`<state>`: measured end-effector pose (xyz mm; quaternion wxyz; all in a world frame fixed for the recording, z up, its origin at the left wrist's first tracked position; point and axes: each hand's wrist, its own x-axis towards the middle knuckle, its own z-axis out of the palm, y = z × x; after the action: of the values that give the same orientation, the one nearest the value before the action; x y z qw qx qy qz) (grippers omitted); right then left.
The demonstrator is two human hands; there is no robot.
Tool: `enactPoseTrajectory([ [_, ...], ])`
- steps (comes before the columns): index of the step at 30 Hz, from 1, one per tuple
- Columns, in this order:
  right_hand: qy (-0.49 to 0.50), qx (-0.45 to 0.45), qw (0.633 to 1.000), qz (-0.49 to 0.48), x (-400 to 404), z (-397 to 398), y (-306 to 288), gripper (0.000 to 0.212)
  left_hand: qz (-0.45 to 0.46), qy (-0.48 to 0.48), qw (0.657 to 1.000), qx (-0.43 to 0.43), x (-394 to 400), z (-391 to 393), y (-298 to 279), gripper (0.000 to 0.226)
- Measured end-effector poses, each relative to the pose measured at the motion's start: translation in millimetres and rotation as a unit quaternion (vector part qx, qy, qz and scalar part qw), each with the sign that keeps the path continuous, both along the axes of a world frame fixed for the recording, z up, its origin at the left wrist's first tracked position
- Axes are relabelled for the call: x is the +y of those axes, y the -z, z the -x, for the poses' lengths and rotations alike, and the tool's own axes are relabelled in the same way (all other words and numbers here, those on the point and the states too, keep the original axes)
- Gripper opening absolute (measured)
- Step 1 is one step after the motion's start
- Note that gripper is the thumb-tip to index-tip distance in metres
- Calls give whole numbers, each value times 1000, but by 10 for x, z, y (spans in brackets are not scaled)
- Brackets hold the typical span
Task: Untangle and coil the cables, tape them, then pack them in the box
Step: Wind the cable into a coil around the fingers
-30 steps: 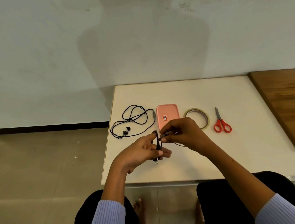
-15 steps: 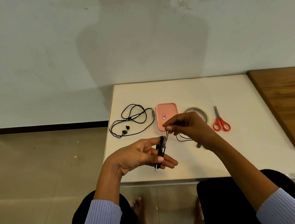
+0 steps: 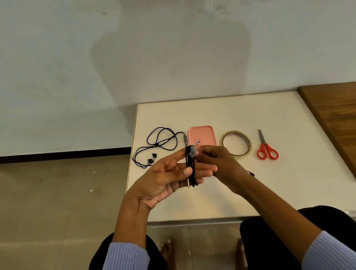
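My left hand [image 3: 170, 176] holds a black cable coil [image 3: 190, 169] upright between thumb and fingers, its jack plug pointing down. My right hand [image 3: 219, 163] pinches the coil's top end, where a grey bit shows. A loose end of the cable [image 3: 250, 173] trails out behind my right wrist. A second black earphone cable [image 3: 159, 144] lies in loose loops on the white table [image 3: 287, 187] at the left. The pink box [image 3: 201, 134] lies shut just beyond my hands.
A roll of clear tape [image 3: 236, 145] lies right of the pink box, and red-handled scissors [image 3: 266, 147] lie further right. A brown wooden board [image 3: 339, 123] covers the table's right end. The table's left edge drops to the floor beside the loose earphones.
Both hands have risen toward the pink box with the coil. My right hand has come back onto the coil's top, and more of the trailing cable is wound in.
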<state>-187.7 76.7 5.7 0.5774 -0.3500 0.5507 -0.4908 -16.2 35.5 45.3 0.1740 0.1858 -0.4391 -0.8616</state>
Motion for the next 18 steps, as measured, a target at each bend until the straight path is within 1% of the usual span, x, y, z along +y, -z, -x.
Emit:
enactPoseTrajectory([
  [1, -2, 15, 1000, -9, 8, -52, 14, 17, -14, -28, 1000, 0, -4, 18, -5, 47],
  [4, -17, 98, 995, -8, 22, -145, -17, 32, -56, -103, 993, -4, -44, 44, 38, 38],
  [6, -51, 204, 977, 33, 24, -149, -43, 31, -70, -138, 988, -9, -86, 36, 84, 35],
  [7, -73, 266, 959, 57, 17, -146, -27, 27, -68, -154, 986, -16, -102, 30, 109, 34],
  [8, -96, 323, 939, 74, 14, -143, -5, 21, -59, -170, 983, -29, -116, 24, 134, 31],
  [10, -138, 396, 902, 98, 33, -155, 30, 14, -32, -209, 976, -61, -136, 25, 186, 30],
  [13, -165, 462, 859, 144, 60, -190, 53, 19, 19, -251, 962, -106, -146, 38, 241, 32],
  [15, -169, 494, 835, 174, 66, -183, 41, 20, 57, -256, 952, -157, -136, 46, 278, 37],
  [16, -173, 512, 821, 186, 63, -162, 39, 19, 86, -250, 944, -199, -134, 48, 310, 40],
  [18, -179, 540, 798, 199, 52, -90, 24, 17, 141, -212, 927, -277, -119, 48, 360, 45],
])
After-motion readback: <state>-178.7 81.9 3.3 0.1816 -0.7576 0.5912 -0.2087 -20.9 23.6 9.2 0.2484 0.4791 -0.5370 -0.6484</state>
